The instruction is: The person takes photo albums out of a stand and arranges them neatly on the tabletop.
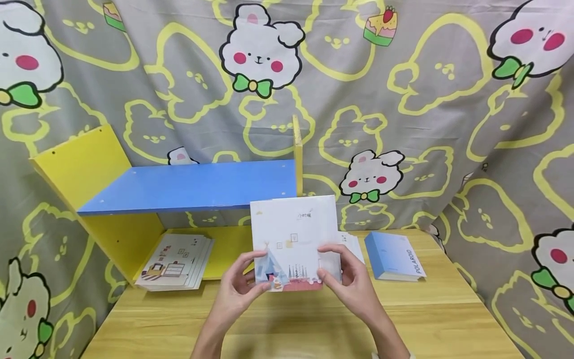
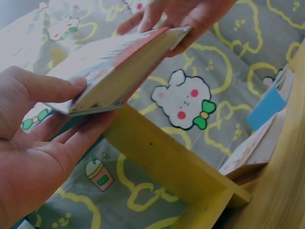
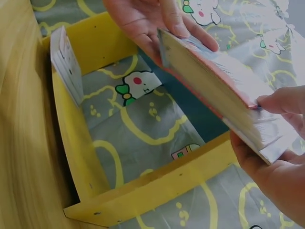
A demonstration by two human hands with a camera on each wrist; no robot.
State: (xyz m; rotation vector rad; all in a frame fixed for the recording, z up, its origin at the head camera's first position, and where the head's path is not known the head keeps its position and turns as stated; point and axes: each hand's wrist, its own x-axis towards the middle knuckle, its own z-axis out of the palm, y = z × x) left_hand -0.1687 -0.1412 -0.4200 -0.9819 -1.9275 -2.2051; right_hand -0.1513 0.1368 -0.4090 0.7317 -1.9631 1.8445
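A thick square book (image 1: 293, 239) with a pale cover, a blue tent and a red strip along its lower edge is held up between both hands. My left hand (image 1: 239, 281) grips its lower left side, thumb on the cover and fingers behind. My right hand (image 1: 352, 281) grips the right side the same way. Both wrist views show the book's page edges (image 2: 126, 78) (image 3: 205, 83) between the two hands, raised above the wooden table (image 1: 287, 319).
Behind stands a yellow shelf frame (image 1: 89, 164) with a blue board (image 1: 202, 184). A stack of illustrated books (image 1: 177, 262) lies at its lower left. Right of the held book are partly hidden white books (image 1: 352, 244) and a blue box-like book marked POLAROID (image 1: 394, 257). A patterned curtain (image 1: 430, 124) hangs behind.
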